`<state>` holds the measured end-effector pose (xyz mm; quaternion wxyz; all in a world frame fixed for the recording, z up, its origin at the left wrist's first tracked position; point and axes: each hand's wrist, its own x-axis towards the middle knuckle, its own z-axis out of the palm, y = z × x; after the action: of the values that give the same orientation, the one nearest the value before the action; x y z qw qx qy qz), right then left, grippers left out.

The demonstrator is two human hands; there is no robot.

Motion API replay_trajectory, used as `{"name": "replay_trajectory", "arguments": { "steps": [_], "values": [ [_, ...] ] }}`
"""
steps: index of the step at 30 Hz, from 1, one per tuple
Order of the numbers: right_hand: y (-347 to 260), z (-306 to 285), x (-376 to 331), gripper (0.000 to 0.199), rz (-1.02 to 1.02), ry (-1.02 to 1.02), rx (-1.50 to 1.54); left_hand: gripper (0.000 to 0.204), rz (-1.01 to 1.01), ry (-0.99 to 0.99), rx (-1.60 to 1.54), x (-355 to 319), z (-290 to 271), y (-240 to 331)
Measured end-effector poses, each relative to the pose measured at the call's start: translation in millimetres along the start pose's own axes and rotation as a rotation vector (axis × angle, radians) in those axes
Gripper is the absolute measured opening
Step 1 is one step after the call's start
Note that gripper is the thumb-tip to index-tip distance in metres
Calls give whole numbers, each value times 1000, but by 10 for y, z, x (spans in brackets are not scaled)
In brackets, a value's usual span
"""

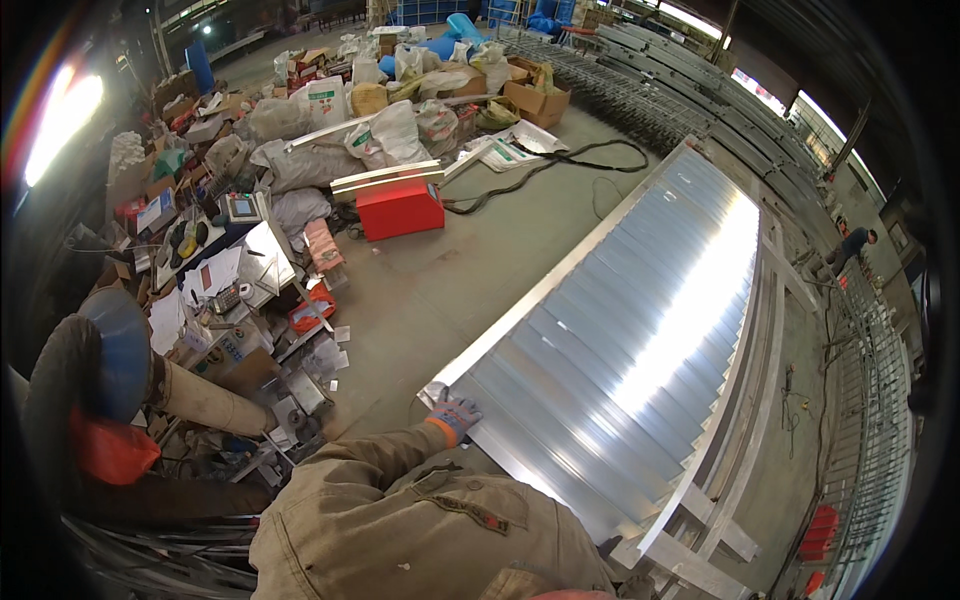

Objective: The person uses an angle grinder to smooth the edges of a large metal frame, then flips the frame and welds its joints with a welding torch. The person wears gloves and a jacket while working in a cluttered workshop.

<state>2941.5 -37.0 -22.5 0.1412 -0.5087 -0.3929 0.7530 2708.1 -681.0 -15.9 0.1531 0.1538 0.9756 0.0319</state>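
Your left hand [455,414], in a grey glove with an orange cuff, lies on the near corner of the long metal panel [620,340]; the fingers look curled over the edge, but I cannot tell if they really grip it or only press on it. Your right hand is not in view, so its state is unknown. The panel is a shiny ribbed sheet that starts at your hand and runs away to the upper right, resting on a frame [745,400] of pale metal bars above the concrete floor [430,290]. I think the main risk is the sheet edge: it looks thin and sharp, and if the glove slides along it you could cut the hand. With only 1 hand seen on such a long piece, it could also bend or slip off the frame if you pull the corner sideways. The strong glare on the ribs may hide the true edge from you. To your left is a big heap of sacks, boxes and papers, and a black cable [560,160] lies on the floor, so a step backward could catch your foot. I count 1 panel, 1 red box [400,207], 1 cable and 1 other person [850,245] far at the right.
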Motion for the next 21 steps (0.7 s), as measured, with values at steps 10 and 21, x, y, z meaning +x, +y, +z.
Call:
{"name": "replay_trajectory", "arguments": {
  "steps": [10, 21],
  "values": [
    [-387, -318, 372, 67, 85, -28, 89, 48, 83, 51, 92, -113, -116, 54],
    [-771, 473, -125, 79, 84, -134, 217, 50, 173, 302, -169, -351, -610, 894]
  ]
}}
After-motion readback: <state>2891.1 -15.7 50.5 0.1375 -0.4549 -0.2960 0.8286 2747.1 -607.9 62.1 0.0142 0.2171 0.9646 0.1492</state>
